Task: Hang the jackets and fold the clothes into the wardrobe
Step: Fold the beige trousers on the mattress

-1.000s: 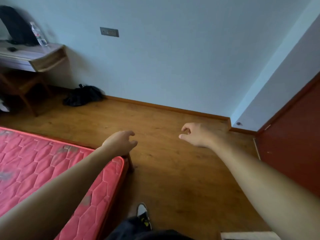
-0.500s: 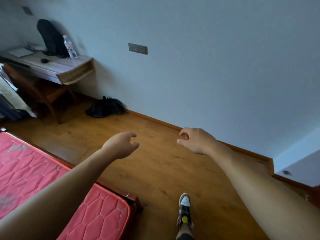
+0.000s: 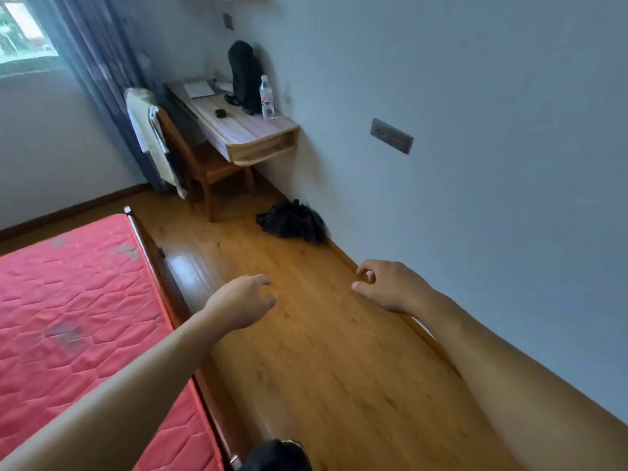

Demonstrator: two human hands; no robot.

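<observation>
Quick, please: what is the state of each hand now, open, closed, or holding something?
Left hand: open, fingers loosely curled, holding nothing.
Right hand: open, fingers loosely curled, holding nothing.

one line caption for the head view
Empty left hand and right hand held out over the floor between mattress and wall, black heap ahead by the desk.

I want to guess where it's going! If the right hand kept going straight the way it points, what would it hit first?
Probably the black heap by the wall. The right hand points over the floor toward it, nothing between. Depth is unclear, so it might pass above.
</observation>
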